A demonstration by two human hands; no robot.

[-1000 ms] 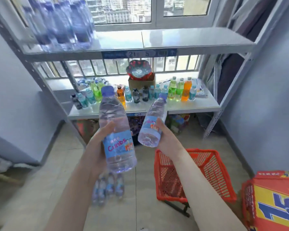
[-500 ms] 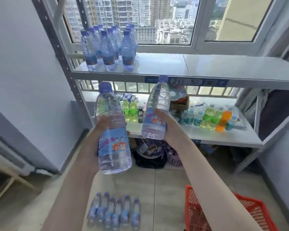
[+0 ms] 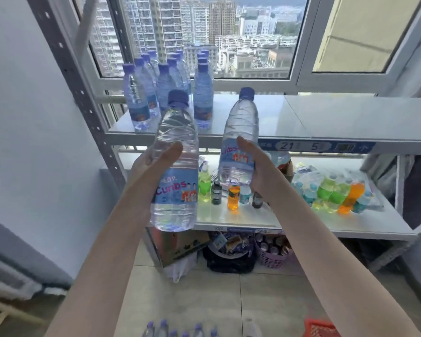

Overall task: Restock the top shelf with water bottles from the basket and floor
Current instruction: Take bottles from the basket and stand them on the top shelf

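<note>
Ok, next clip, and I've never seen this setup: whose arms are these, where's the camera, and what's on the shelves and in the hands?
There is no machine: these are a person's bare arms, filmed by one wide-angle camera worn on the head, looking forward and down. The left hand grips a clear plastic water bottle with a blue cap, and the right hand grips a second matching bottle, both in front of the grey metal top shelf. A cluster of the same blue-capped bottles stands at that shelf's left end. The white shelf below carries small green, orange and teal drink bottles. At the bottom edge are more water bottles on the floor and a corner of a red plastic basket.
</note>
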